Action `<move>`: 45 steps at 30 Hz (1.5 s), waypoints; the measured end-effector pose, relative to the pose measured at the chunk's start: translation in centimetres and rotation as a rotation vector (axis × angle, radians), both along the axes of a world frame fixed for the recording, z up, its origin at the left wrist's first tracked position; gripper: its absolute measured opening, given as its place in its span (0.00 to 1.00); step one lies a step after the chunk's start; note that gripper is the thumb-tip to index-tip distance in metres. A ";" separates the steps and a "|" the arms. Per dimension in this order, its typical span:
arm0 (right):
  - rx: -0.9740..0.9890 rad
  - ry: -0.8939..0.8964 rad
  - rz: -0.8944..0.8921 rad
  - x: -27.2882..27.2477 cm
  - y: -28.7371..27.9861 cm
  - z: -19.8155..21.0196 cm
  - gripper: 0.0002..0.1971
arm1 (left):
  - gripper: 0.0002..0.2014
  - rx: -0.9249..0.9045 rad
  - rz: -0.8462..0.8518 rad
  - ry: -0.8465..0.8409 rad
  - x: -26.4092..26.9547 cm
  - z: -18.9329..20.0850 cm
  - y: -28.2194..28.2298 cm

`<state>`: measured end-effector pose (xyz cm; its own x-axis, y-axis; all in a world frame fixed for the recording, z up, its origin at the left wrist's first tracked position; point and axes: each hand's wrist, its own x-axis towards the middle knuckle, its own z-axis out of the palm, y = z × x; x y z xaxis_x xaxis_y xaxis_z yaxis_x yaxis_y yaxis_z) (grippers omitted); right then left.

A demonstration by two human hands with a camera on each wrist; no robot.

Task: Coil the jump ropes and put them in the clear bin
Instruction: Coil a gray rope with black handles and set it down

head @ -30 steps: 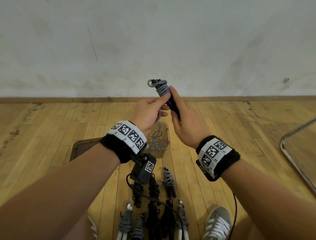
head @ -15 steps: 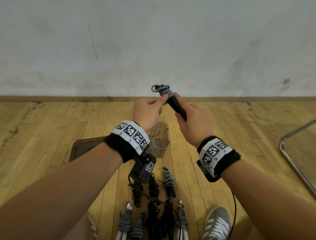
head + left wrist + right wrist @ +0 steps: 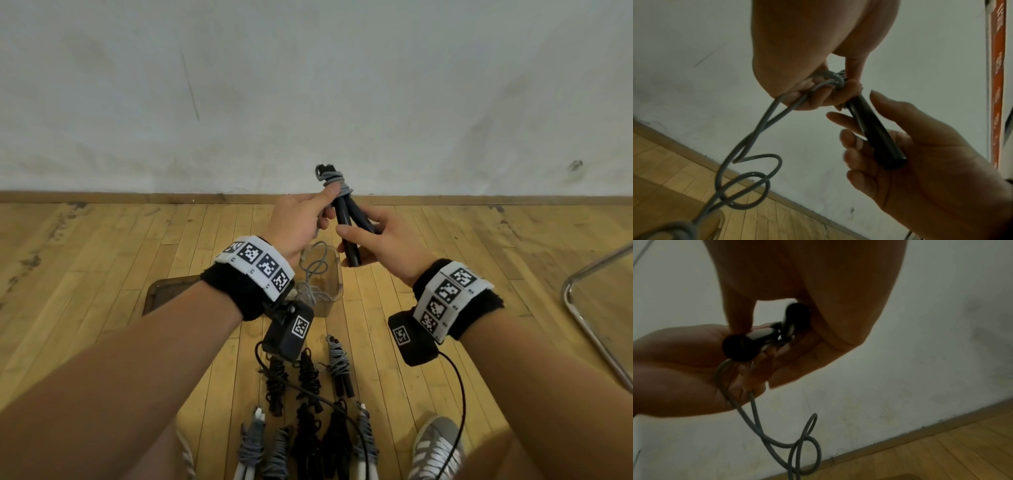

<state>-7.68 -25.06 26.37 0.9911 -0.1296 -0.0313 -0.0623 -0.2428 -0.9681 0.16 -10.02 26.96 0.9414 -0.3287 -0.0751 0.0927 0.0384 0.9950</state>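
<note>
Hands meet above the clear bin [image 3: 337,274]. Left hand [image 3: 301,226] pinches the grey rope [image 3: 334,180] wrapped round two black handles [image 3: 349,219]; right hand [image 3: 380,245] now cradles them with fingers seemingly looser than before, handles splayed apart, slack trailing into the bin.

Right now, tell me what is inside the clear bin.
The clear bin holds loose loops of the grey rope hanging down from the left hand. The left wrist hides the bin's near left part, so anything else there cannot be seen.
</note>
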 end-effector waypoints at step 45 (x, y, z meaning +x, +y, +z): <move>-0.056 -0.081 -0.074 -0.5 -0.9 0.8 0.32 | 0.11 -0.088 -0.072 0.119 -0.4 0.6 0.1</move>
<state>-8.13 -25.92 27.13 0.9778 -0.2016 0.0579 -0.0041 -0.2944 -0.9557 -0.27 -9.95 27.54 0.9012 -0.4056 -0.1527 0.2157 0.1141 0.9698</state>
